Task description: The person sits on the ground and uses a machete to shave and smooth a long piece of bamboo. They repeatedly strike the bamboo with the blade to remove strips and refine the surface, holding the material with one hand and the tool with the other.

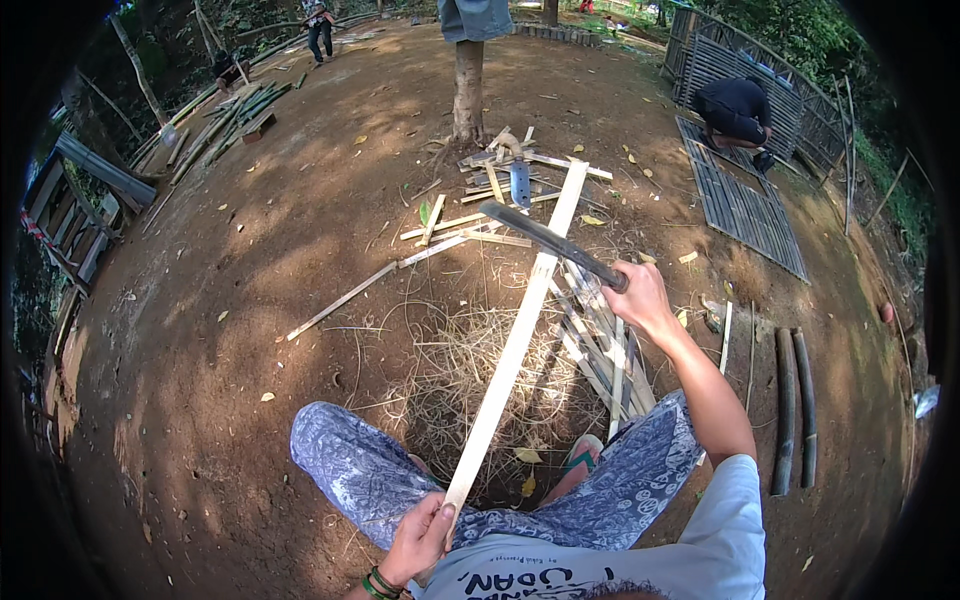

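Observation:
My left hand (420, 537) grips the near end of a long pale bamboo slat (520, 335) that runs away from me toward the tree. My right hand (637, 298) holds the handle of a long dark knife (545, 240), its blade lying across the slat's upper part. I sit with my knees apart in patterned blue shorts (350, 465). Thin pale shavings (470, 370) lie heaped on the ground under the slat.
A bundle of split slats (600, 340) lies by my right knee. Offcuts and a second blade (520, 183) rest near the tree trunk (468, 90). Two dark bamboo halves (795, 410) lie right. A crouching person (735, 110) works on woven panels (745, 210). Another person (320, 30) stands far left.

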Tool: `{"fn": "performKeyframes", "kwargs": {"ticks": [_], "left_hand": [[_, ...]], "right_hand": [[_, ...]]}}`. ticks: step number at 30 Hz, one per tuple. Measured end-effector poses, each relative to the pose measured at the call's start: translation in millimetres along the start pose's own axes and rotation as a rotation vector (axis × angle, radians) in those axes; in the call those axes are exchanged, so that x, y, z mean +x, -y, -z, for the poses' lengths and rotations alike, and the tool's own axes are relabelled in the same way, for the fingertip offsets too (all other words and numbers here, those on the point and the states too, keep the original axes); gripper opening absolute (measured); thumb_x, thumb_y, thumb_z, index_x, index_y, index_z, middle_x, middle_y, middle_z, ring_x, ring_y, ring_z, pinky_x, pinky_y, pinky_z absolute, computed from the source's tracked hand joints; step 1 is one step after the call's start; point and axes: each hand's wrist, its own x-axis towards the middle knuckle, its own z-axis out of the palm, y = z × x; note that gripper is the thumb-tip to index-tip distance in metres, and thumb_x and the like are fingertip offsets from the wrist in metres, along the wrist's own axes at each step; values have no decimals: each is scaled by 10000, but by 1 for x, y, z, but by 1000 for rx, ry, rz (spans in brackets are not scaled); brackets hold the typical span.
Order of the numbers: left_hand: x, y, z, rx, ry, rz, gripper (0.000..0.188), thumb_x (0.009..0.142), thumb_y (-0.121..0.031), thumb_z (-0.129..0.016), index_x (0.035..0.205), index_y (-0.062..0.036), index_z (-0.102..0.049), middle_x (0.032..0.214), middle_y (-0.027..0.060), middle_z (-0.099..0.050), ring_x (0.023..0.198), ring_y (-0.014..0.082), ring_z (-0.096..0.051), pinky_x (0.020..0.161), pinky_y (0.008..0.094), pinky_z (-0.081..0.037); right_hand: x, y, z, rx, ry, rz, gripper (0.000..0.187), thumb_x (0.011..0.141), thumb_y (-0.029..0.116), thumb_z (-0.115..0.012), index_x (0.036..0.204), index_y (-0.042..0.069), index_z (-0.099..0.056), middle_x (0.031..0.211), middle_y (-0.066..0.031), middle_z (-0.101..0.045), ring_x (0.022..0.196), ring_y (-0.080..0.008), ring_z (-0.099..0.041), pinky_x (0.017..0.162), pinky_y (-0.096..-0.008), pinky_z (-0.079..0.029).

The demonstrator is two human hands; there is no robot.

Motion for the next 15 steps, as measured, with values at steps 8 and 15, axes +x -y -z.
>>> {"fn": "performKeyframes", "kwargs": {"ticks": [8, 15], "left_hand": [[-4, 0, 2, -100, 40, -3, 241, 1069, -214, -442, 1091, 13, -523, 598, -14, -501, 466, 56, -468, 446, 218, -399], [-4, 23, 14, -172, 107, 21, 271, 1073, -238, -432, 1115, 14, -524, 606, -5, -511, 462, 59, -466, 442, 215, -397]], "right_hand": [[-5, 2, -3, -7, -51, 113, 124, 743, 174, -694, 741, 53, -663, 545, -147, -590, 516, -330, -624, 562, -432, -505], [-5, -6, -1, -13, -87, 221, 145, 706, 170, -686, 732, 30, -658, 553, -175, -583, 554, -384, -621, 599, -457, -504]]}}
